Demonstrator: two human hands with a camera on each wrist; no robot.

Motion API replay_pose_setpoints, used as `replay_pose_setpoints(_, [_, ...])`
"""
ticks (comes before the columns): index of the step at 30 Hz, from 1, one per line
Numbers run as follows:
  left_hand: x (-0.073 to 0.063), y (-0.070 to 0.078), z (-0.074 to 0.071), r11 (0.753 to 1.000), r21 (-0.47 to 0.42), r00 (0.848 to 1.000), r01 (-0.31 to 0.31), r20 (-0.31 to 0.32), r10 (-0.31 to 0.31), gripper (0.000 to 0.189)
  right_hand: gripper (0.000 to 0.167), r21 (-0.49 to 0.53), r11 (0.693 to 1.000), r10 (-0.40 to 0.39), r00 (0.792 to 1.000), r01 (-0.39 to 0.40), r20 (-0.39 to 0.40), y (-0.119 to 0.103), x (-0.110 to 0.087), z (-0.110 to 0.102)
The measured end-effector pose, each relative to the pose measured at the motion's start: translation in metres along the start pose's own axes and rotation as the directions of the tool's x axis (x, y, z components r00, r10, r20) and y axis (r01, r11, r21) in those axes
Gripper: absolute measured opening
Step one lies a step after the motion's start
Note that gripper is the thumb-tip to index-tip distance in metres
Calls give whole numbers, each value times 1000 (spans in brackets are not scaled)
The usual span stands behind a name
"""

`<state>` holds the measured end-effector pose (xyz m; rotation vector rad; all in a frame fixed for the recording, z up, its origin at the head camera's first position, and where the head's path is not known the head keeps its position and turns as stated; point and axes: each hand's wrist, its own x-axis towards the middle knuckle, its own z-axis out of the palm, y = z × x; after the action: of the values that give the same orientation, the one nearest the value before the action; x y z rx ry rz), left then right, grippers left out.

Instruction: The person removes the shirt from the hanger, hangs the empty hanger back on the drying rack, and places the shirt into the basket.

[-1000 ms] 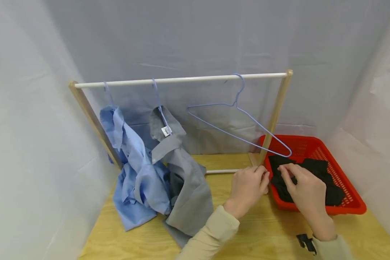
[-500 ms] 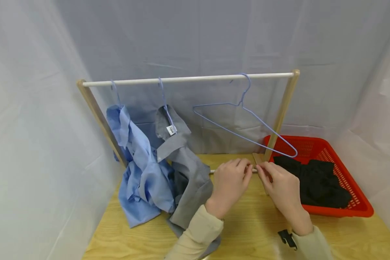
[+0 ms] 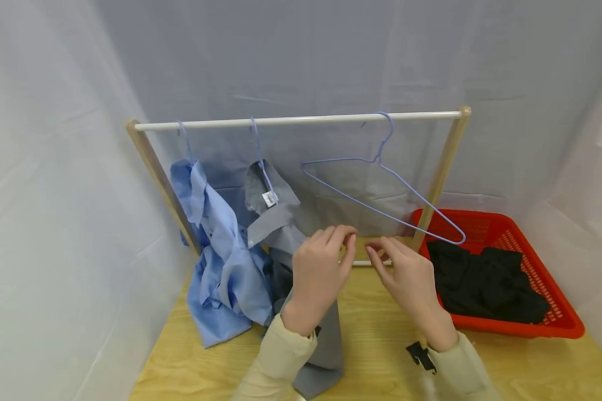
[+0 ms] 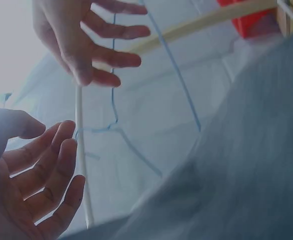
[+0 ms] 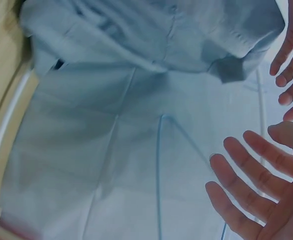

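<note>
My left hand (image 3: 318,273) hovers in front of the grey shirt (image 3: 331,351), covering part of it in the head view. Its fingers are loosely bent with nothing between them. Facing it from the right, my right hand (image 3: 411,278) is also bare, fingers relaxed and a small gap away from the left. Above both, a blue wire hanger (image 3: 379,158) hangs bare from the white rail (image 3: 321,120). The grey shirt and a light blue shirt (image 3: 221,267) hang on similar hangers to the left. In the left wrist view the fingers (image 4: 66,155) are spread.
At the right stands a red basket (image 3: 519,333) with a crumpled black garment (image 3: 486,287) inside. The rack's wooden right post (image 3: 448,156) rises beside it. A small black strap piece (image 3: 420,356) shows at the right cuff. White sheeting encloses the wooden table (image 3: 371,356).
Both hands have moved left, away from the basket, to the space before the grey shirt and below the bare hanger. The head view has shifted slightly; the garments stay hanging.
</note>
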<state>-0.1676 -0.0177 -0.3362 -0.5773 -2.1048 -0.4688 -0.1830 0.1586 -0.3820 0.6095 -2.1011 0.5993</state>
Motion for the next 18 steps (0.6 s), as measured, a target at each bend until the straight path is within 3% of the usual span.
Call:
replay_pose_setpoints(5, [7, -21, -26, 999, -18, 995, 47, -88, -48, 11, 10, 49, 999, 12, 999, -14, 38, -21, 19, 8])
replay_pose_setpoints(11, [8, -56, -51, 992, -25, 974, 120, -191, -123, 16, 16, 91, 996, 4, 998, -9, 59, -49, 42, 17])
replay_pose_setpoints(18, [-5, -96, -71, 970, 49, 949, 238, -226, -221, 18, 26, 129, 991, 22, 994, -35, 103, -82, 67, 32])
